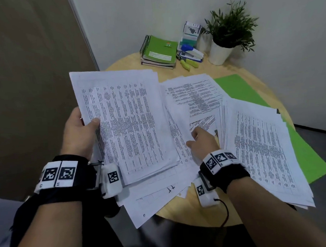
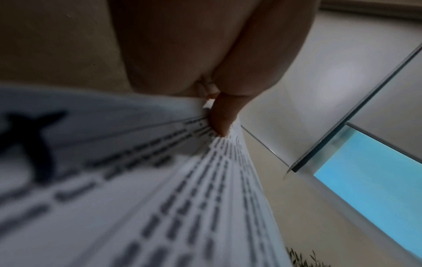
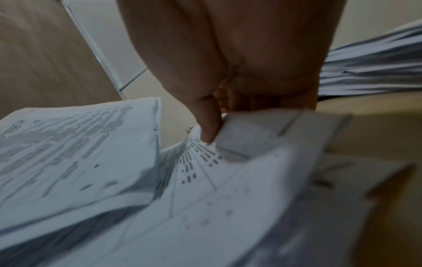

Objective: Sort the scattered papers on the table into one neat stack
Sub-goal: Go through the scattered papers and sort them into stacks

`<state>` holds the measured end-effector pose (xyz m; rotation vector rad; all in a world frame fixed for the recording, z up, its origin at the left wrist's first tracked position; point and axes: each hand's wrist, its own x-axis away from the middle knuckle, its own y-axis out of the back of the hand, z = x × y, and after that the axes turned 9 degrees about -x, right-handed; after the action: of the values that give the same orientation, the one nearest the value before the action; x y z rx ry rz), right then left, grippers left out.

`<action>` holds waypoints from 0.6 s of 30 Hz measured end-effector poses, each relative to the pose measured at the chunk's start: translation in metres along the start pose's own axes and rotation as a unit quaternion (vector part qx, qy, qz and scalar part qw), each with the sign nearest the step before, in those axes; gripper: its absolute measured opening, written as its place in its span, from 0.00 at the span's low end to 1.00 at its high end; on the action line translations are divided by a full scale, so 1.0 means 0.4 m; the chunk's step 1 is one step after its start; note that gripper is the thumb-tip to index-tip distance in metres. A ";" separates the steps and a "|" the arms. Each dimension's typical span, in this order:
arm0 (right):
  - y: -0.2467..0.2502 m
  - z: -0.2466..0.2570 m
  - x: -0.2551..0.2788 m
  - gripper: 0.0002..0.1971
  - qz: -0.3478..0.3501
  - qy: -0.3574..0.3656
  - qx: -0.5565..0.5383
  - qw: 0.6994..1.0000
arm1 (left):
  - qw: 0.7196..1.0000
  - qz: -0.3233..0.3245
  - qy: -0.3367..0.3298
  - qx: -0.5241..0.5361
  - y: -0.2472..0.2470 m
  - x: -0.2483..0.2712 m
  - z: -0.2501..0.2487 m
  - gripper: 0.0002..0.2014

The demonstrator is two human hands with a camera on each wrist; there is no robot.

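My left hand grips a thick stack of printed sheets by its left edge, thumb on top, lifted and tilted above the round wooden table. The left wrist view shows the thumb pressed on the stack. My right hand pinches loose sheets in the middle of the table; the right wrist view shows its thumb on top of the sheets, with its fingers beneath them. More printed papers lie fanned at the right, and others lie behind.
Green folders lie under the papers at the right. At the back stand green spiral notebooks, a stapler and desk items, yellow highlighters and a potted plant. Walls close in behind and to the left.
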<state>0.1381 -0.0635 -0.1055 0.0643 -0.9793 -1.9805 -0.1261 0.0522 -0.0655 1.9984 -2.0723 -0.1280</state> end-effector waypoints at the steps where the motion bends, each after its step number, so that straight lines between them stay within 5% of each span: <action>1: 0.006 -0.008 -0.004 0.07 -0.006 -0.004 -0.001 1.000 | 1.000 -0.001 0.003 0.006 0.002 -0.001 0.000 0.17; 5: 0.041 -0.036 -0.005 0.12 -0.055 0.028 -0.065 0.996 | 0.999 0.016 0.013 0.034 0.000 0.000 0.001 0.17; 8: 0.085 -0.018 0.013 0.07 -0.079 0.072 -0.115 0.988 | 0.998 0.019 0.027 0.057 0.001 -0.004 0.002 0.18; 13: 0.117 0.022 0.038 0.10 0.045 0.084 -0.395 0.914 | 0.995 0.027 0.056 0.076 -0.026 -0.002 0.000 0.18; 18: 0.081 0.064 0.055 0.09 0.160 0.070 -0.409 0.896 | 0.997 0.020 0.055 0.043 -0.040 -0.005 0.012 0.16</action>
<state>0.1377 -0.0733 -0.0597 -0.3936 0.0003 -1.8917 -0.1116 0.0529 -0.0741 1.9637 -2.0788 0.0783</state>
